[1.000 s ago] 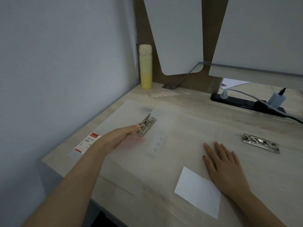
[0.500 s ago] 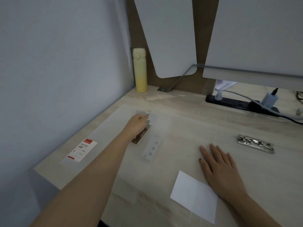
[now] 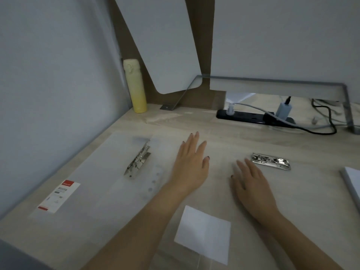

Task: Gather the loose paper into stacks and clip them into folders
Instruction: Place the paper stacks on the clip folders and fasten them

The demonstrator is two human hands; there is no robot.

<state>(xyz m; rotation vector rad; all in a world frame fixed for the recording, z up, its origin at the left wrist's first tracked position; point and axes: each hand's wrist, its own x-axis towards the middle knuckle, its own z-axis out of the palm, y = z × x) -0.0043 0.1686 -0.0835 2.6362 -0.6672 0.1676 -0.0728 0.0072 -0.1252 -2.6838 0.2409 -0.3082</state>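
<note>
A clear plastic folder [image 3: 93, 184] lies open and flat on the desk, with a red-and-white label [image 3: 58, 196] at its left. Its metal clip [image 3: 138, 161] stands raised near the folder's middle. A second metal clip [image 3: 271, 161] lies flat to the right. A small white sheet of paper [image 3: 203, 233] lies near the front edge, and a paper stack [image 3: 352, 182] shows at the right edge. My left hand [image 3: 191, 162] is flat with straight fingers, right of the raised clip, holding nothing. My right hand [image 3: 248, 180] rests flat on the desk beside the second clip.
A yellow bottle [image 3: 136, 86] stands in the back left corner by the wall. A black power strip [image 3: 253, 116] with plugs and cables runs along the back. A glass shelf frame [image 3: 272, 82] spans the rear. The wall closes off the left side.
My left hand has let go of the raised clip and moved right, fingers now spread flat. The right hand has barely shifted. The view has tilted right, showing the paper stack.
</note>
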